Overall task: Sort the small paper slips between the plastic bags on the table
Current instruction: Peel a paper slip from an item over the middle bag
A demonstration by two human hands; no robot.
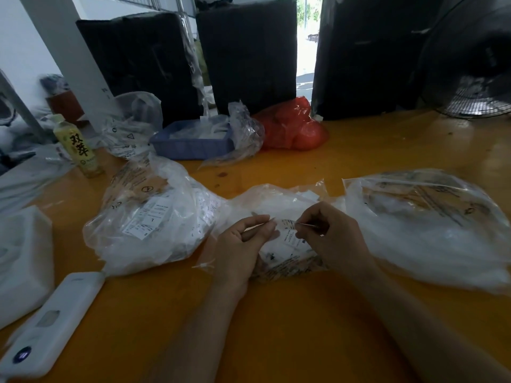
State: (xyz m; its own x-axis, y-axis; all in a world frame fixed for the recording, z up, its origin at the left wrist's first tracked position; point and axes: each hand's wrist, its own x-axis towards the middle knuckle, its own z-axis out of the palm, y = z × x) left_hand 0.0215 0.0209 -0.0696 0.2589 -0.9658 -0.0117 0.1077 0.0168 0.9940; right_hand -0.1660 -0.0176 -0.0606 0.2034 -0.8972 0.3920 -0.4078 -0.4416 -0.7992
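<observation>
Thin paper slip (305,224) pinched edge-on in the curled fingers of the right hand (329,233), just above the middle plastic bag (287,244) near the front of the orange table (276,327). Left hand (246,241) curled too, gripping the bag's crumpled film — printed slips visible through it. Left bag (149,217) stuffed with more slips and touching the middle one; right bag (425,225) just beside. Farther out — blue tray (190,146), red bag (293,128), yellow bottle (80,147).
</observation>
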